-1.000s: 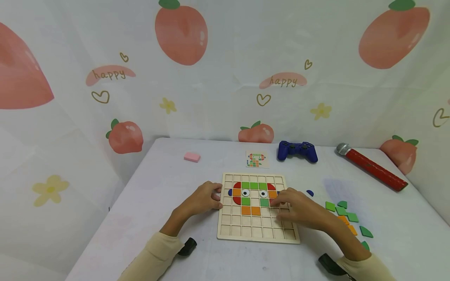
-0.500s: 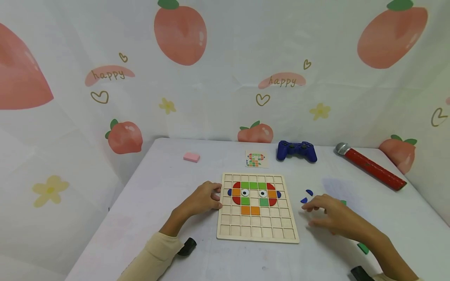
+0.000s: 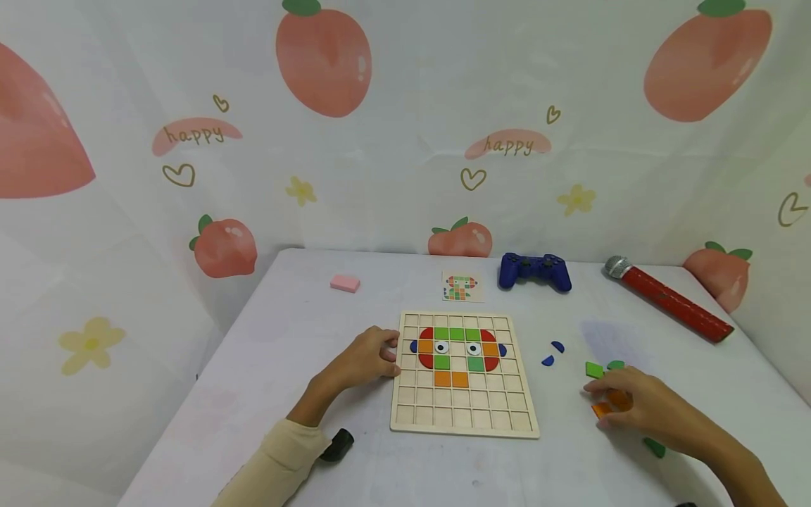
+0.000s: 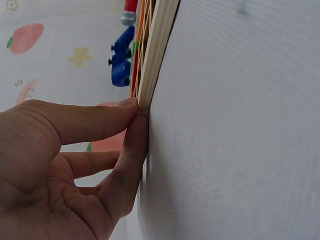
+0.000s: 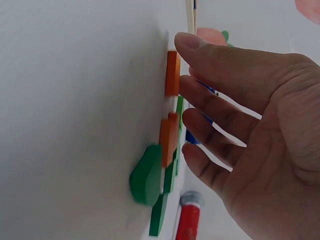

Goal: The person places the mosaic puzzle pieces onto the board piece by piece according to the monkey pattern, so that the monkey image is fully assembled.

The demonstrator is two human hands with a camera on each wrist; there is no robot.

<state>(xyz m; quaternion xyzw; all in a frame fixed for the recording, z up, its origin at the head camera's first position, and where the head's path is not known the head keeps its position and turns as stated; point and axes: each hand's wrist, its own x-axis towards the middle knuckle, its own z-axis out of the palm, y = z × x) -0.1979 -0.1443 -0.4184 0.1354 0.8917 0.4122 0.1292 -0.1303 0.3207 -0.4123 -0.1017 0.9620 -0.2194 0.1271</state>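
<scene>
My left hand (image 3: 364,360) holds the left edge of a square wooden grid board (image 3: 462,419); in the left wrist view its thumb and a finger meet at the board's side (image 4: 152,70). Red, green, orange and blue tiles and two eye tiles form a face pattern in the grid. Right of the board, my right hand (image 3: 646,405) reaches over a group of loose tiles, thumb and fingers spread apart. An orange square tile (image 5: 172,74) lies on the table by the thumb and index fingertip. More orange and green tiles (image 5: 146,177) lie under the hand, partly hidden by it in the head view.
Two blue half-round tiles (image 3: 557,346) lie between board and right hand. Behind the board are a small pattern card (image 3: 462,287), a blue game controller (image 3: 535,272) and a pink eraser-like block (image 3: 345,283). A red microphone (image 3: 671,301) lies at the back right.
My right hand has moved from the board's right side out to the loose tiles; a blue half-round tile now shows in the grid there. My left hand stays on the board's edge.
</scene>
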